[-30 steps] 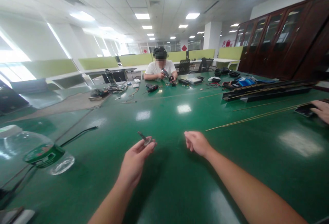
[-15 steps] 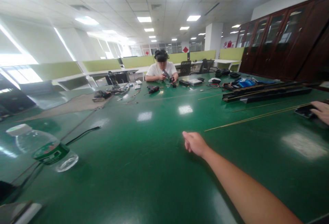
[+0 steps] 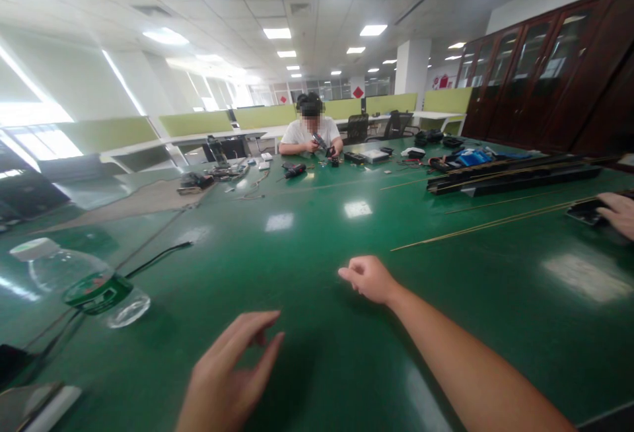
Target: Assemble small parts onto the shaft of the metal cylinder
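Note:
My left hand [image 3: 232,367] is raised above the near part of the green table [image 3: 277,267], its thumb and fingers apart and nothing between them. To its right, my right hand [image 3: 369,279] is closed above the table, thumb and fingers pressed together; whatever is in it, if anything, is too small or hidden to make out. Nearest to the right hand are the ends of thin yellowish rods [image 3: 440,236], a short gap away. Those rods run back toward the right edge.
A plastic water bottle [image 3: 99,290] lies at the left near a black cable [image 3: 161,259]. Another person's hand [image 3: 619,213] rests on a black part at the right edge. Black channels [image 3: 515,178] lie behind. A person [image 3: 310,135] sits opposite, near a drill [image 3: 294,170].
My left hand has come into view from below with its fingers apart. My right hand has shifted slightly left, still closed, its thumb turned more to the left.

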Tool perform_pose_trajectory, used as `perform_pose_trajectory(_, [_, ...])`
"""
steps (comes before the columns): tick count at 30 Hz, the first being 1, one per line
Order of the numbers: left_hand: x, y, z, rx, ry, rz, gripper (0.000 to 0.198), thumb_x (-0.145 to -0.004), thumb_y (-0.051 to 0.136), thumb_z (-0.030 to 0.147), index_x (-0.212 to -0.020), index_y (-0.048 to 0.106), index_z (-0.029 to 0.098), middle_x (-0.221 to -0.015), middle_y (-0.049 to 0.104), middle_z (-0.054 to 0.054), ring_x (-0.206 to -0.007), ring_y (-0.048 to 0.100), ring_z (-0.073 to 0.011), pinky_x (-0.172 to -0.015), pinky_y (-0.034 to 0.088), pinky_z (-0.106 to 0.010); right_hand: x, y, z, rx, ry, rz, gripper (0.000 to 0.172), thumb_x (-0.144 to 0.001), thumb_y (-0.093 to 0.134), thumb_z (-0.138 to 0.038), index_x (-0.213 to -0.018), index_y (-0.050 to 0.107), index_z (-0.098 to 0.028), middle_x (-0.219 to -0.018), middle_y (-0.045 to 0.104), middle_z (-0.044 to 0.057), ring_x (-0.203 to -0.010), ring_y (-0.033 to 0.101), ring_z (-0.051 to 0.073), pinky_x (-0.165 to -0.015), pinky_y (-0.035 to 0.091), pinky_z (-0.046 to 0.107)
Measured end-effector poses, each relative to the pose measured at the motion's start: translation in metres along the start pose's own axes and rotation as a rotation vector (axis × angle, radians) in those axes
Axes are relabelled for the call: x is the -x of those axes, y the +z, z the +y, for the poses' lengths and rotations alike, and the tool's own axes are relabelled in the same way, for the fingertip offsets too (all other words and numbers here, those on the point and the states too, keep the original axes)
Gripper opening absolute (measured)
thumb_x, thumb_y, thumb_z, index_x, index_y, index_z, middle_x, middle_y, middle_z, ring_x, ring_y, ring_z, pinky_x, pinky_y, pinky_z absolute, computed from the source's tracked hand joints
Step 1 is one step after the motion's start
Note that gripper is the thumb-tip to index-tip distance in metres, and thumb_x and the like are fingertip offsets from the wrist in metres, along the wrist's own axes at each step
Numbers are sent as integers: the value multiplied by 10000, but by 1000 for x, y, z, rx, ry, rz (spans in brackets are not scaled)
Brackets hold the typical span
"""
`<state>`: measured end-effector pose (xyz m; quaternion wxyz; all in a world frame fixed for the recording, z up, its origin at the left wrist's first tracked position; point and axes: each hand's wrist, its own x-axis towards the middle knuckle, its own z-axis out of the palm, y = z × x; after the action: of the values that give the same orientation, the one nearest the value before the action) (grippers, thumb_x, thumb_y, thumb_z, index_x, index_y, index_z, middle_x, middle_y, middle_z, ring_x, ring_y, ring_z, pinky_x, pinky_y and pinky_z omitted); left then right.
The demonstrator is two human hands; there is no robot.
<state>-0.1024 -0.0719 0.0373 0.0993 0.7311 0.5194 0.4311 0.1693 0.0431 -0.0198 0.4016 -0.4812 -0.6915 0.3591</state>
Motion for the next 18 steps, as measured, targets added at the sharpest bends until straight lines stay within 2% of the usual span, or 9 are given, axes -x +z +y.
perform_pose_trajectory(2, [-22, 27, 11, -55, 127, -205, 393, -807, 671, 290, -1200, 649, 297, -917, 667, -41, -795, 642, -212, -789, 553, -325, 3, 1, -4, 76, -98, 1, 387, -828, 667, -438, -566, 543, -181, -533, 536, -28, -521, 466, 115, -529, 322, 235])
perform_pose_trajectory(4, [-44, 58, 21, -68, 192, -361, 452, -816, 627, 226, -1262, 607, 295, -1048, 662, -55, -886, 645, -213, -825, 540, -319, 6, 2, -7, 107, -177, -21, 346, -809, 684, -411, -584, 563, -177, -549, 541, -30, -535, 464, 115, -522, 311, 234])
perform_pose_trajectory(7, [-64, 91, 29, -52, 245, -451, 385, -767, 578, 115, -1112, 673, 258, -1043, 656, -64, -917, 633, -213, -825, 518, -302, 8, 3, -10, 130, -229, -90, 335, -805, 676, -374, -563, 560, -172, -540, 530, -31, -527, 466, 111, -505, 304, 228])
perform_pose_trajectory(9, [-68, 100, 30, -35, 237, -440, 367, -720, 544, 58, -1001, 696, 238, -962, 659, -59, -865, 632, -204, -788, 511, -288, 9, 4, -11, 134, -230, -103, 354, -805, 678, -382, -548, 560, -169, -528, 524, -30, -521, 464, 109, -501, 303, 227])
perform_pose_trajectory(11, [-68, 97, 28, -10, 201, -405, 318, -727, 538, 65, -935, 708, 237, -916, 676, -51, -835, 643, -203, -773, 515, -283, 8, 4, -11, 101, -208, -100, 337, -805, 692, -417, -591, 610, -169, -551, 562, -25, -529, 482, 112, -508, 322, 226])
perform_pose_trajectory(13, [-64, 82, 22, 8, 130, -357, 214, -791, 576, 161, -914, 727, 251, -902, 714, -40, -827, 671, -214, -789, 536, -294, 8, 4, -9, 59, -179, -107, 327, -796, 709, -461, -652, 661, -172, -586, 609, -14, -538, 509, 117, -518, 347, 227])
perform_pose_trajectory(15, [-56, 55, 11, -2, 26, -277, 178, -823, 638, 325, -954, 749, 277, -930, 748, -28, -841, 699, -238, -831, 559, -321, 7, 3, -7, 37, -159, -110, 345, -798, 706, -497, -683, 686, -173, -604, 631, -3, -541, 524, 122, -522, 359, 229])
perform_pose_trajectory(17, [-44, 20, -1, -20, -80, -156, 290, -781, 707, 459, -1024, 754, 309, -989, 757, -16, -894, 709, -268, -869, 570, -344, 5, 2, -5, 40, -143, -85, 369, -813, 689, -512, -671, 683, -171, -598, 624, 2, -540, 520, 123, -526, 359, 231])
perform_pose_trajectory(18, [-36, 1, -6, -23, -122, -69, 313, -741, 743, 503, -997, 762, 324, -983, 756, -11, -904, 706, -280, -852, 578, -347, 4, 1, -4, 42, -134, -70, 374, -823, 677, -510, -666, 680, -171, -594, 618, 2, -540, 516, 123, -529, 360, 232])
